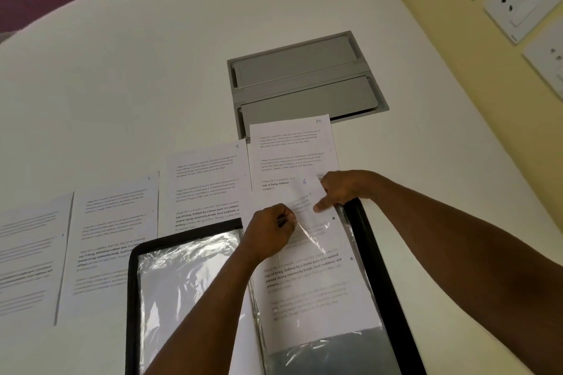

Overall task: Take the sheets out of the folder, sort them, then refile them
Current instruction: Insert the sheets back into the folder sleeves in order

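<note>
An open black folder (132, 289) with clear plastic sleeves lies at the near edge of the white table. A printed sheet marked 6 (307, 280) sits partly out of the top of the right-hand sleeve (323, 347). My left hand (269, 233) pinches the sleeve's upper edge over the sheet. My right hand (342, 189) grips the sheet's top right corner, with a finger pointing down at the paper. Sheets marked 10 (292, 146) and 9 (210, 173), another sheet (112, 228) and one more sheet (27, 262) at the far left lie in a row on the table.
A grey metal cable hatch (304, 76) is set into the table behind sheet 10. Wall sockets (521, 0) line the yellow wall at the right. The table's curved far edge runs across the top left.
</note>
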